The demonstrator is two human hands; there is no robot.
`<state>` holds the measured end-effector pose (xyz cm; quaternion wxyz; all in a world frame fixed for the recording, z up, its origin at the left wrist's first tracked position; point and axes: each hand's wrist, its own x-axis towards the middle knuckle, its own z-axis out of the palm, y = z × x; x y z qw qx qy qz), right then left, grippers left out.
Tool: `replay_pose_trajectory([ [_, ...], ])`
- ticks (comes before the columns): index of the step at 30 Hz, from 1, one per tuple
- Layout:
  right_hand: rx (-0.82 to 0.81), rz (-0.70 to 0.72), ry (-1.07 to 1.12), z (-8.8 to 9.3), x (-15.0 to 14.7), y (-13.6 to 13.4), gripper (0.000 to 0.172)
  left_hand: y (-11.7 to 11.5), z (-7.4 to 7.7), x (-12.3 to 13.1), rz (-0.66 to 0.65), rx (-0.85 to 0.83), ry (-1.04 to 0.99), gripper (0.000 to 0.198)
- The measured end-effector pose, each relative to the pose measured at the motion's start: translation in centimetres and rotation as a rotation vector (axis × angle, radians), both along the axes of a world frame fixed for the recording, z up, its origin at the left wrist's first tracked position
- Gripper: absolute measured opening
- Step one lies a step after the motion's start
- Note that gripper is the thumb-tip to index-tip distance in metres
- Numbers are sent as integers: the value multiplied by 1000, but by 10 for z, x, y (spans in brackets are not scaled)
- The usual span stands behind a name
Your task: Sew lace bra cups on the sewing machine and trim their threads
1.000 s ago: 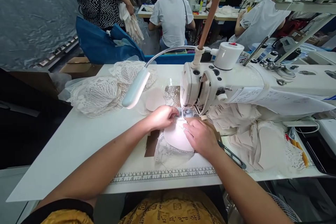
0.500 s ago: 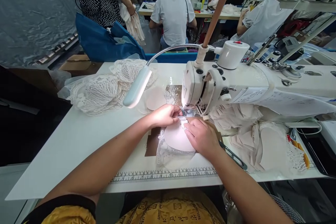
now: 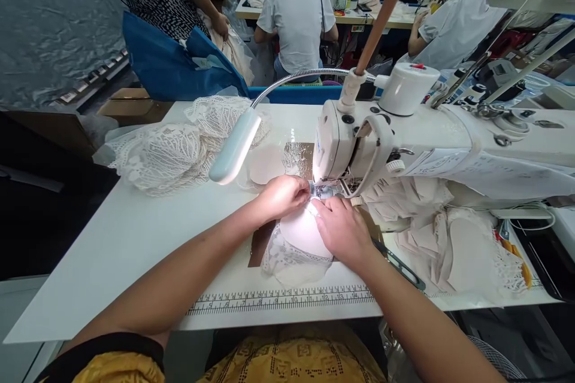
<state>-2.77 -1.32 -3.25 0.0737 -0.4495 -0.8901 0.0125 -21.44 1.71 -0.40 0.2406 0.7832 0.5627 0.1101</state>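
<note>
Shifted lace-edged cup [image 3: 300, 238] under right fingers [image 3: 323, 210]

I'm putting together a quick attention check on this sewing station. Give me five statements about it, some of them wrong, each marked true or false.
1. The right hand is on the pale fabric piece. True.

2. The left hand lies on the lace heap. False: it is by the far edge of the pale fabric piece, close to the needle area of the sewing machine.

3. The lamp has a bendable metal neck. True.

4. A ruler scale runs along the far edge of the table. False: it runs along the near edge.

5. The dark green tool is in the left hand. False: it lies on the table, beside the right forearm.
</note>
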Motion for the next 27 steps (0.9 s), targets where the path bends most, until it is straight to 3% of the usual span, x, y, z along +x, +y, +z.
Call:
replay_pose_trajectory([
  [3, 19, -9, -19, -1, -1, -1, 30, -7, 10, 2, 16, 87, 48, 18],
  [6, 20, -22, -16, -3, -1, -2, 28, -24, 17, 7, -77, 163, 63, 22],
  [9, 19, -28, -5, -4, -1, -3, 31, -40, 10, 12, -187, 207, 74, 26],
  [12, 11, -21, -3, -2, 0, -3, 36, -48, -5, 11, -212, 264, 116, 28],
  [16, -23, -8, 38, 2, 5, -5, 35, -50, -15, 4, -244, 324, 198, 39],
  [27, -61, -15, 106, 1, 10, -5, 36, -38, -7, -4, -320, 307, 290, 51],
])
